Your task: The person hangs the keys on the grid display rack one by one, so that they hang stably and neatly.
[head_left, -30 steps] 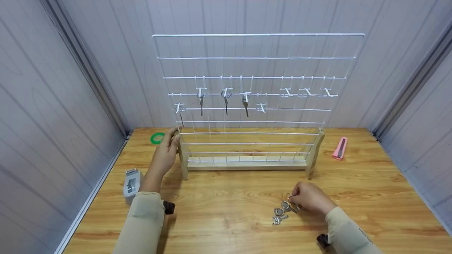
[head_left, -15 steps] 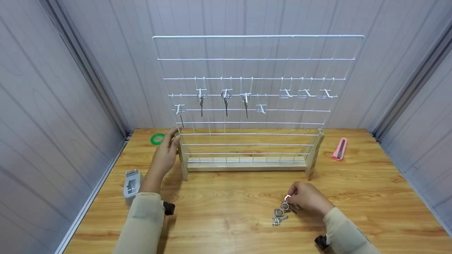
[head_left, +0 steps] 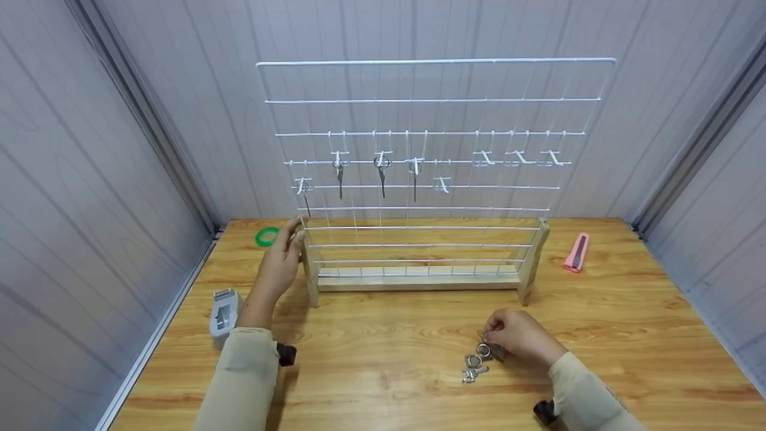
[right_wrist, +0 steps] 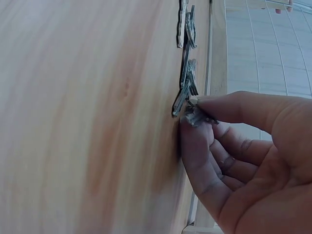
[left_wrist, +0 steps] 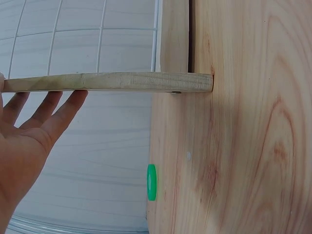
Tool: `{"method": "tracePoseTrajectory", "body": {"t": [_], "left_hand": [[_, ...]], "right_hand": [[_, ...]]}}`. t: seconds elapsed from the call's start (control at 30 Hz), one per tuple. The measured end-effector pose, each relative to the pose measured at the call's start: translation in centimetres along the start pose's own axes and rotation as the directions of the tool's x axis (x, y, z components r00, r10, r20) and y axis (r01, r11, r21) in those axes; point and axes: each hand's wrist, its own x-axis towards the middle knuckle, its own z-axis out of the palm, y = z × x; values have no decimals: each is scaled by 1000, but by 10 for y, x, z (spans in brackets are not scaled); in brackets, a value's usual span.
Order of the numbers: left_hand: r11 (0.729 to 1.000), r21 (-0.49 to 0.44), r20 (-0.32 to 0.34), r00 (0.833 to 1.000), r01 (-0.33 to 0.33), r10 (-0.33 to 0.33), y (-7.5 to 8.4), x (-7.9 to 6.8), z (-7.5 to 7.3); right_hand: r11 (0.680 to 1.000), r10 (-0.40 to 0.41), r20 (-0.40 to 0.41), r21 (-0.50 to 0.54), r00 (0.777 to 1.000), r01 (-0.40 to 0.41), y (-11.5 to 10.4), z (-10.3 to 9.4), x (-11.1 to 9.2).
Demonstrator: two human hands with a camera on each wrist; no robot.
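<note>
My left hand (head_left: 280,260) holds the left wooden upright (left_wrist: 122,80) of a white wire grid rack. In the right wrist view, fingertips (right_wrist: 278,10) show past that upright. My right hand (head_left: 520,335) pinches a small silver key (right_wrist: 195,117) between thumb and index finger, low over the table; the fingers hide part of it. Several more silver keys (head_left: 474,361) on rings lie in a row beside that hand. On hooks of the rack hang several keys (head_left: 383,176), while other hooks (head_left: 519,157) at the right bear none.
A pink box cutter (head_left: 575,252) lies right of the rack. To the left are a green tape ring (head_left: 260,237) and a light grey plastic object (head_left: 219,328) with a hollow. Pale panelled walls (head_left: 143,179) enclose the wooden table (head_left: 371,353).
My right hand has shifted slightly left with the key it pinches. The third hanging key has swung a little. My left hand stays at the upright.
</note>
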Motion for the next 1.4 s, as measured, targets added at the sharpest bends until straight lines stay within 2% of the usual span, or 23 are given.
{"method": "tracePoseTrajectory", "body": {"t": [0.13, 0.27, 0.37, 0.47, 0.53, 0.57, 0.67, 0.73, 0.8, 0.87, 0.97, 1.03, 1.1, 1.33, 1.4], "left_hand": [[1000, -2, 1, 1000, 2, -2, 0, 0, 0], [1000, 0, 12, 1000, -5, 5, 0, 0, -1], [1000, 6, 15, 1000, -4, 4, 0, -1, -1], [1000, 15, 12, 1000, 3, -3, 0, -1, -2], [1000, 18, 10, 1000, 6, -6, 0, -1, -2], [1000, 18, 11, 1000, 7, -7, 0, -1, -2], [1000, 15, 11, 1000, 8, -8, 0, 0, -1], [1000, 11, 12, 1000, 10, -10, 0, -1, -1], [1000, 8, 13, 1000, 12, -12, 0, -1, -1], [1000, 3, 15, 1000, 17, -17, 0, -2, -2], [1000, -5, 13, 1000, 22, -22, 0, -1, -2], [1000, -10, 14, 1000, 22, -22, 1, -1, -2], [1000, -11, 14, 1000, 20, -20, 1, -2, -1], [1000, -7, 8, 1000, -6, 6, 2, -3, -1], [1000, -14, 2, 1000, -8, 8, 2, -3, -1]], "right_hand": [[999, -22, 19, 30, 1000, 22, -1, -1, -1], [992, -57, 54, 115, 997, 51, -5, -2, -3], [979, -99, 56, 182, 994, 87, -10, -4, -3], [952, -132, 56, 285, 990, 110, -15, -7, -4], [916, -155, 74, 384, 985, 116, -19, -9, -4], [887, -170, 93, 448, 981, 111, -20, -10, -4], [777, -233, 145, 622, 962, 95, -24, -11, -4], [702, -279, 165, 707, 946, 84, -28, -12, -4], [642, -314, 163, 762, 935, 83, -32, -13, -4], [600, -350, 147, 794, 925, 101, -37, -13, -5], [561, -376, 119, 818, 919, 123, -45, -15, -7], [552, -380, 99, 822, 920, 140, -51, -16, -9], [557, -379, 76, 815, 922, 162, -58, -17, -11], [592, -366, -56, 757, 929, 279, -83, -21, -19], [613, -339, -109, 728, 934, 307, -91, -23, -23]]}}
